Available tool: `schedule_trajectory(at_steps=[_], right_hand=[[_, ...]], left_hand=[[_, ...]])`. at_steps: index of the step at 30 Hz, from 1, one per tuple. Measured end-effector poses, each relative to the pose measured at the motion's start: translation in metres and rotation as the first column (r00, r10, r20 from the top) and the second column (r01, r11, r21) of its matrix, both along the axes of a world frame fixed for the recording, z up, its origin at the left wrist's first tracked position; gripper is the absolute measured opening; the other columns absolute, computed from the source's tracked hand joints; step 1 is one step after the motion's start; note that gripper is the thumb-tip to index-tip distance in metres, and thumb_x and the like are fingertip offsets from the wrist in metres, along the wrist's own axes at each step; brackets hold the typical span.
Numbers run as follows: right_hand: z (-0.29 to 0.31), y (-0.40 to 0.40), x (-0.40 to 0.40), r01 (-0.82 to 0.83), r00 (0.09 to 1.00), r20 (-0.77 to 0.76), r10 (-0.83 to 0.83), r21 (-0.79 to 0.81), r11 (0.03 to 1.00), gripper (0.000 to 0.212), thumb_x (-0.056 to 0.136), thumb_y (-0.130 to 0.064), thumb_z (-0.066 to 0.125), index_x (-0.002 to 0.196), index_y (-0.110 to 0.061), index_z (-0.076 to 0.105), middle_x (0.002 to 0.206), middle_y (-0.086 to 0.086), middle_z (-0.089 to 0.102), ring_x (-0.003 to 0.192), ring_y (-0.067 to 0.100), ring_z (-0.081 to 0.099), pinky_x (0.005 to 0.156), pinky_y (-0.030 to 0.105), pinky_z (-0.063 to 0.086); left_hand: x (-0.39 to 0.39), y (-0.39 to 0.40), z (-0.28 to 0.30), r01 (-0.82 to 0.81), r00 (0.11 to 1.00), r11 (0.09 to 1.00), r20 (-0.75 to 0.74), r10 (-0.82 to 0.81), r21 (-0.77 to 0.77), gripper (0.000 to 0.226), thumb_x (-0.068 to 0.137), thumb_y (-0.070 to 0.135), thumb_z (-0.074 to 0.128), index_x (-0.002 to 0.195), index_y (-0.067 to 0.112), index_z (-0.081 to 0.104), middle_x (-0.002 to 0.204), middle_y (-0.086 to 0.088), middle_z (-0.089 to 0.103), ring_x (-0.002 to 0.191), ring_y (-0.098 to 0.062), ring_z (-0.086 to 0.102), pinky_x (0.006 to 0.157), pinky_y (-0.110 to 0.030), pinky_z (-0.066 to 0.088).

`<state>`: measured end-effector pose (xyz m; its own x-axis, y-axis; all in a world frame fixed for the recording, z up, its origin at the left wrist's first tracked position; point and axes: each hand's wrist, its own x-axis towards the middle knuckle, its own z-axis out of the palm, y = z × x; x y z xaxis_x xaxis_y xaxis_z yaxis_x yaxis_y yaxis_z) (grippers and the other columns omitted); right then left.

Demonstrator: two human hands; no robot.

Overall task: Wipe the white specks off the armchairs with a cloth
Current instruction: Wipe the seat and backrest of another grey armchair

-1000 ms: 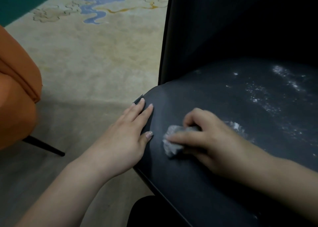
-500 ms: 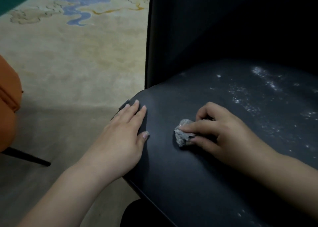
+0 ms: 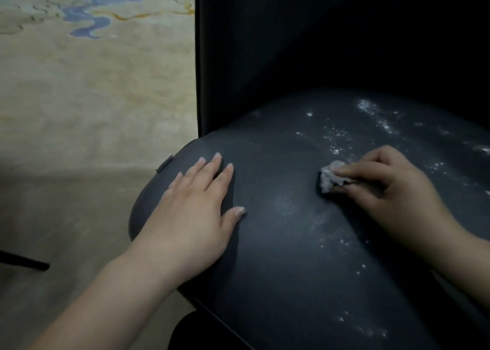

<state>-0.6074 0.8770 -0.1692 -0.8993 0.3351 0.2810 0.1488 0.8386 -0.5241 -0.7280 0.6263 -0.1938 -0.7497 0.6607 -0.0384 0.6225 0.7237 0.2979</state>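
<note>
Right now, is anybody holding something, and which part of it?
Yes. The right hand pinches the crumpled cloth at its right end, pressing it on the dark seat. The left hand lies flat, holding nothing.

Bare seat lay open between the left hand and the right hand, which gripped the cloth. The upright backrest walled off the far side; open carpet lay left.

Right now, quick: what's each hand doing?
Left hand: open, fingers flat on the dark seat, holding nothing.
Right hand: fingers curled round the grey cloth, pressing it on the seat.
</note>
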Motion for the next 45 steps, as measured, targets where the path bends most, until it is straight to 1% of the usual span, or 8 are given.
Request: schedule_trajectory(at_steps=[4, 9, 13, 18, 24, 28, 39, 45], right_hand=[[-0.009, -0.035, 0.005, -0.259, 0.965, 0.042, 0.257, 0.044, 0.965, 0.023, 0.075, -0.021, 0.073, 0.098, -0.02, 0.075, 0.087, 0.0, 0.05, 0.073, 0.009, 0.049, 0.071, 0.002, 0.034], [-0.001, 0.01, 0.006, 0.086, 0.996, -0.018, -0.087, -0.028, 0.996, 0.025, 0.079, -0.014, 0.075, 0.101, -0.025, 0.072, 0.089, 0.002, 0.05, 0.082, 0.019, 0.055, 0.074, 0.005, 0.036], [-0.011, -0.038, 0.014, -0.178, 0.984, 0.014, 0.178, 0.018, 0.984, 0.023, 0.079, -0.026, 0.068, 0.101, -0.023, 0.072, 0.089, 0.001, 0.048, 0.08, 0.018, 0.051, 0.075, 0.018, 0.041], [-0.007, -0.001, 0.009, 0.055, 0.997, 0.058, -0.058, 0.055, 0.997, 0.035, 0.085, -0.018, 0.069, 0.12, -0.023, 0.066, 0.093, 0.003, 0.044, 0.088, 0.023, 0.05, 0.08, 0.022, 0.039], [-0.009, -0.054, 0.016, -0.223, 0.973, 0.068, 0.22, 0.043, 0.974, 0.037, 0.083, -0.024, 0.066, 0.119, -0.03, 0.067, 0.092, 0.003, 0.045, 0.084, 0.023, 0.05, 0.076, 0.027, 0.044], [-0.007, -0.011, 0.007, 0.002, 0.999, 0.033, -0.005, 0.076, 0.997, 0.033, 0.084, -0.019, 0.069, 0.116, -0.024, 0.069, 0.092, 0.009, 0.045, 0.083, 0.025, 0.049, 0.075, 0.026, 0.039], [-0.011, -0.015, 0.026, -0.013, 1.0, 0.026, 0.01, 0.112, 0.994, 0.038, 0.082, -0.012, 0.072, 0.118, -0.02, 0.068, 0.089, 0.009, 0.046, 0.077, 0.024, 0.048, 0.07, 0.028, 0.039], [-0.014, -0.07, 0.019, -0.292, 0.956, 0.039, 0.29, 0.067, 0.954, 0.039, 0.081, -0.02, 0.066, 0.12, -0.026, 0.066, 0.093, 0.007, 0.048, 0.082, 0.024, 0.051, 0.074, 0.03, 0.046]], left_hand=[[0.002, 0.01, 0.0, 0.002, 1.0, 1.0, -0.002, -0.002, 0.004, 0.075, 0.086, 0.062, 0.02, 0.153, 0.034, 0.003, 0.16, 0.014, -0.007, 0.147, -0.008, -0.01, 0.117, -0.03, -0.003], [0.002, 0.016, 0.0, 0.021, 1.0, 1.0, -0.01, -0.021, 0.008, 0.076, 0.085, 0.063, 0.02, 0.153, 0.034, 0.005, 0.16, 0.015, -0.004, 0.147, -0.008, -0.007, 0.117, -0.03, -0.002], [0.002, 0.022, -0.001, 0.016, 1.0, 1.0, -0.023, -0.016, 0.003, 0.073, 0.088, 0.061, 0.023, 0.153, 0.034, 0.006, 0.161, 0.014, -0.004, 0.147, -0.008, -0.006, 0.117, -0.03, -0.002], [0.0, 0.019, -0.001, 0.028, 1.0, 1.0, -0.004, -0.028, 0.012, 0.075, 0.085, 0.065, 0.017, 0.153, 0.036, 0.006, 0.16, 0.017, -0.004, 0.147, -0.006, -0.006, 0.117, -0.028, -0.003], [0.0, 0.02, -0.003, 0.02, 1.0, 1.0, 0.001, -0.02, 0.014, 0.072, 0.087, 0.062, 0.023, 0.153, 0.037, 0.006, 0.16, 0.017, -0.005, 0.146, -0.005, -0.007, 0.117, -0.029, -0.002], [0.0, 0.019, -0.003, 0.026, 1.0, 0.999, 0.008, -0.026, 0.027, 0.073, 0.086, 0.063, 0.022, 0.153, 0.036, 0.008, 0.16, 0.016, -0.002, 0.147, -0.005, -0.005, 0.119, -0.029, 0.0], [0.0, 0.018, -0.003, 0.025, 1.0, 0.999, 0.012, -0.025, 0.026, 0.081, 0.079, 0.069, 0.012, 0.153, 0.036, 0.009, 0.16, 0.016, 0.0, 0.147, -0.005, -0.003, 0.119, -0.029, 0.001], [0.0, 0.018, -0.003, 0.022, 1.0, 1.0, 0.005, -0.022, 0.021, 0.076, 0.082, 0.066, 0.017, 0.152, 0.037, 0.007, 0.16, 0.017, -0.001, 0.146, -0.004, -0.004, 0.117, -0.026, -0.002]])
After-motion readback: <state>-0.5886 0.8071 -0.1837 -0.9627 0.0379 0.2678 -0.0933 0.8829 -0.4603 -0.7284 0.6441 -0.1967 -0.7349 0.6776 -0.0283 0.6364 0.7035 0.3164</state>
